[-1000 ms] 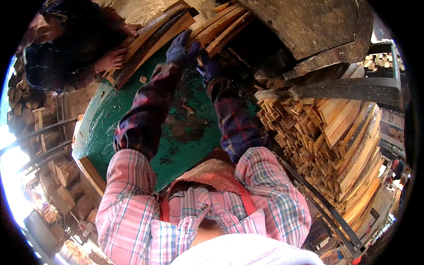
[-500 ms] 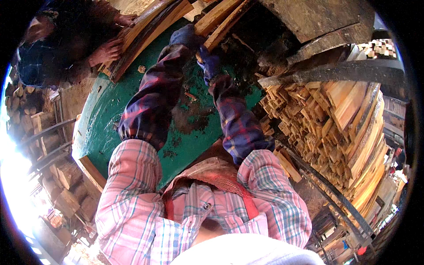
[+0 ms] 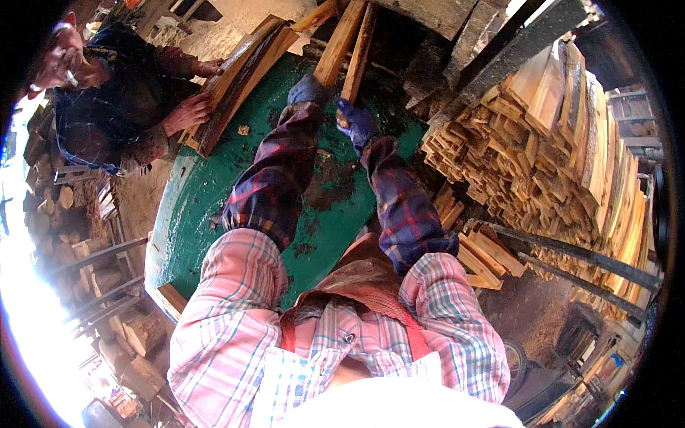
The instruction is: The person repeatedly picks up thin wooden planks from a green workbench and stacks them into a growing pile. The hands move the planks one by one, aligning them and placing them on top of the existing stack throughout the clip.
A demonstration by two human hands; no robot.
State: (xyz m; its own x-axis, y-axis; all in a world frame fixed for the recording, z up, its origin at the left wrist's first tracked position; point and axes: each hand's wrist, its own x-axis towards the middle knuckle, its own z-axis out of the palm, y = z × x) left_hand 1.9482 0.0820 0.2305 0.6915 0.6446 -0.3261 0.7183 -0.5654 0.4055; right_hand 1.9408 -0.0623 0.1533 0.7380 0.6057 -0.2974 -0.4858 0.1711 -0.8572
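Observation:
My left hand (image 3: 308, 92), in a blue-grey glove, is closed on the near end of a flat wooden board (image 3: 341, 47) at the far side of the green table (image 3: 214, 182). My right hand (image 3: 357, 126), in a blue glove, grips the near end of a narrower wooden strip (image 3: 359, 55). Board and strip lie side by side, pointing away from me, with a dark gap between them. Checked sleeve covers run from both gloves to my elbows.
At the left, a co-worker (image 3: 107, 100) rests both hands on bark-edged slabs (image 3: 239, 78). A tall stack of cut strips (image 3: 528, 143) stands to the right, behind dark metal bars (image 3: 571, 250). Short wood pieces (image 3: 489, 253) lie below it. Logs (image 3: 143, 332) are piled at left.
The whole view has shifted, so the table and stack sit differently in it. The board and strip now point more straight away from me. Both hands keep their grip.

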